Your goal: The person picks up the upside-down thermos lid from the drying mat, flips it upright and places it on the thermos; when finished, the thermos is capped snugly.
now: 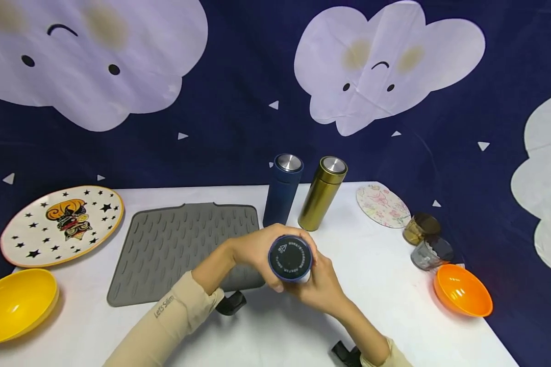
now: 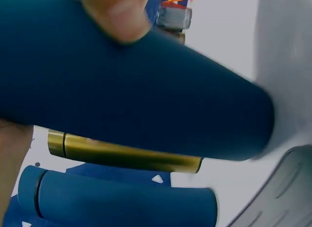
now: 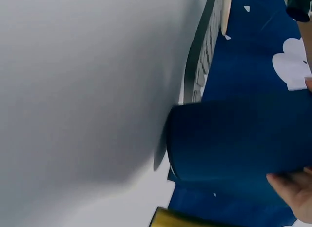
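Note:
A dark blue thermos bottle (image 1: pixel 291 258) stands between both hands, its round black end with white print facing the head camera. My left hand (image 1: pixel 257 251) curls round its left and far side near that end. On the right side my right hand (image 1: pixel 322 286) grips it, with fingertips against the wall in the right wrist view. The lower end of the bottle (image 2: pixel 204 110) is close to the white table; I cannot tell whether it touches. Behind the hands stand a second blue thermos (image 1: pixel 282 191) and a gold thermos (image 1: pixel 322 193), both with steel-topped lids.
A grey drying mat (image 1: pixel 183 250) lies left of the hands. Farther left are a star-patterned oval plate (image 1: pixel 27 219) and a yellow bowl (image 1: pixel 18 306). To the right are a floral plate (image 1: pixel 383 205), a brown cup (image 1: pixel 421 229), a grey cup (image 1: pixel 431 253) and an orange bowl (image 1: pixel 462 290).

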Action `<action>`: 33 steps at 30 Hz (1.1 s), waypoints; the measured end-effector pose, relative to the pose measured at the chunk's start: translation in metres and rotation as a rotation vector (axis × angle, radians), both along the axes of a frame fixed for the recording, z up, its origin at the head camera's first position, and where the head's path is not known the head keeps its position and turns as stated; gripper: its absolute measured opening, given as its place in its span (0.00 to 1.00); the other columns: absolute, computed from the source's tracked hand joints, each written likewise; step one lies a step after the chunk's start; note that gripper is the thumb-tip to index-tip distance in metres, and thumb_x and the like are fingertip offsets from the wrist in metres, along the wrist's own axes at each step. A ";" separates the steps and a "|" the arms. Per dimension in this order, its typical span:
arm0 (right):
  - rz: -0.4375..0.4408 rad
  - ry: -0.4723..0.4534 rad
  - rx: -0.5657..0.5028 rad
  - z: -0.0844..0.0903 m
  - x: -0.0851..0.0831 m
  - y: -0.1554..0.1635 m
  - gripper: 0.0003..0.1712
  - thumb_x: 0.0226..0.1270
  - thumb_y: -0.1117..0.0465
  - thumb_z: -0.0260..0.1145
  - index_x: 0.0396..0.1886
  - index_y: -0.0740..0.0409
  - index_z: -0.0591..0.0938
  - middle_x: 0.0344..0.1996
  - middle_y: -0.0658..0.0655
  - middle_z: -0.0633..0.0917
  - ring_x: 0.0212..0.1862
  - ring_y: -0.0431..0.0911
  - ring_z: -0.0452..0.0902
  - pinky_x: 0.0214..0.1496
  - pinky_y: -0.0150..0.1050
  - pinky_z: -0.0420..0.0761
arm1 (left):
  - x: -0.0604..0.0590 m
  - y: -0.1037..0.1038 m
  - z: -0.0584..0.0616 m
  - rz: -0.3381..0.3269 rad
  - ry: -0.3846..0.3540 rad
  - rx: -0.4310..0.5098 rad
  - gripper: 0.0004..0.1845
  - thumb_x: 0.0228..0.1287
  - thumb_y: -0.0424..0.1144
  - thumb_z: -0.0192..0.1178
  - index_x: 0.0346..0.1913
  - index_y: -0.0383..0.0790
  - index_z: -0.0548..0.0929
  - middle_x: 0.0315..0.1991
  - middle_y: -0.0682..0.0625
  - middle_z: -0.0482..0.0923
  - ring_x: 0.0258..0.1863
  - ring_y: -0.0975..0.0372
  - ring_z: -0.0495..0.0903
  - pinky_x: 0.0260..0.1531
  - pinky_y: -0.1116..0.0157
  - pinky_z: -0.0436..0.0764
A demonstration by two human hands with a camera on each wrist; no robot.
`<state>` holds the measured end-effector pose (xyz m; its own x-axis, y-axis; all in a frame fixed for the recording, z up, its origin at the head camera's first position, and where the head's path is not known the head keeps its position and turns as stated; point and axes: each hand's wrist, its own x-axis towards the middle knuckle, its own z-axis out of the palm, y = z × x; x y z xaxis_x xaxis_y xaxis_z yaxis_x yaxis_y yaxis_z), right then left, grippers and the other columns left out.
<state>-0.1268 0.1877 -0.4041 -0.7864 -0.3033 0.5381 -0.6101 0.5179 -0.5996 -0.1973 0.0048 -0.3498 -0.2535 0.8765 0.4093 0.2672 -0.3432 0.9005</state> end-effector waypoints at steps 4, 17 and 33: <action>-0.100 -0.084 -0.087 0.003 -0.004 0.007 0.41 0.39 0.71 0.79 0.59 0.64 0.75 0.50 0.60 0.85 0.52 0.52 0.82 0.55 0.47 0.82 | 0.014 0.000 -0.005 0.329 -0.105 0.037 0.41 0.44 0.25 0.76 0.66 0.36 0.72 0.64 0.40 0.74 0.66 0.57 0.72 0.71 0.58 0.66; -0.631 -0.229 -0.247 0.031 -0.116 0.086 0.47 0.47 0.59 0.80 0.66 0.65 0.67 0.57 0.69 0.79 0.59 0.63 0.77 0.64 0.55 0.73 | 0.054 -0.069 -0.049 0.908 -0.164 -0.095 0.34 0.56 0.34 0.73 0.66 0.37 0.73 0.67 0.42 0.73 0.70 0.48 0.68 0.69 0.65 0.67; -0.621 -0.587 -0.232 0.038 -0.116 0.135 0.61 0.58 0.51 0.75 0.79 0.59 0.45 0.75 0.68 0.58 0.75 0.63 0.56 0.75 0.57 0.60 | 0.044 -0.088 -0.064 0.874 -0.103 -0.169 0.36 0.56 0.37 0.73 0.68 0.38 0.71 0.68 0.44 0.71 0.70 0.50 0.68 0.71 0.62 0.65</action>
<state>-0.2430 0.3227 -0.3666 -0.9415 0.3369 -0.0093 0.1802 0.4798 -0.8587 -0.1532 -0.0830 -0.4140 -0.8872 0.3995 0.2306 0.2860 0.0841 0.9545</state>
